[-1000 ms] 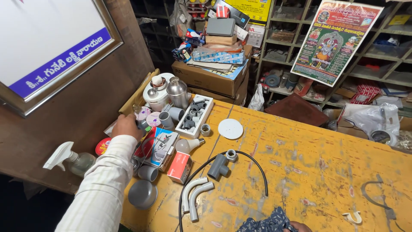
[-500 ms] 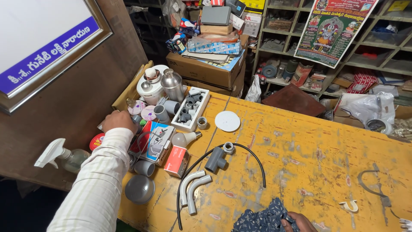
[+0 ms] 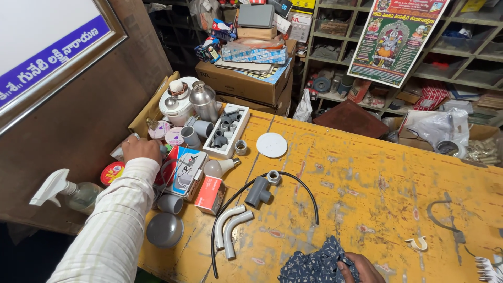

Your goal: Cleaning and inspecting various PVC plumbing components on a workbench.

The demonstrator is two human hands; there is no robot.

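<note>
Fingers of the left hand (image 3: 140, 149) curl down over a small pale object (image 3: 118, 153) at the bench's (image 3: 377, 209) left edge, closed on it; only a sliver shows past the knuckles, so its long axis and facing cannot be told. The striped sleeve (image 3: 112, 225) runs up from the near left corner toward that edge, wrist bent a little inward, back of the hand up.

Near the front edge the right hand (image 3: 361, 267) grips a dark blue patterned cloth (image 3: 314, 264), fingers closed into the bunched fabric.

Crowded just beside the left hand lie two round pink-topped discs (image 3: 167, 133), a red round tin (image 3: 111, 172), and a red and blue carton (image 3: 186, 169) touching the sleeve. A white tray of grey fittings (image 3: 226, 131) sits toward the far left corner with a steel flask (image 3: 204, 102) and a white jar (image 3: 175, 105) behind it. A spray bottle (image 3: 63, 191) stands off the left edge. Nearer the middle are a grey tee fitting (image 3: 261, 188), two grey pipe bends (image 3: 230, 222) pointing toward the front edge, a black cable (image 3: 293, 181) looped around them, a white disc (image 3: 272, 145), and a grey cap (image 3: 165, 229) near the front left corner.
</note>
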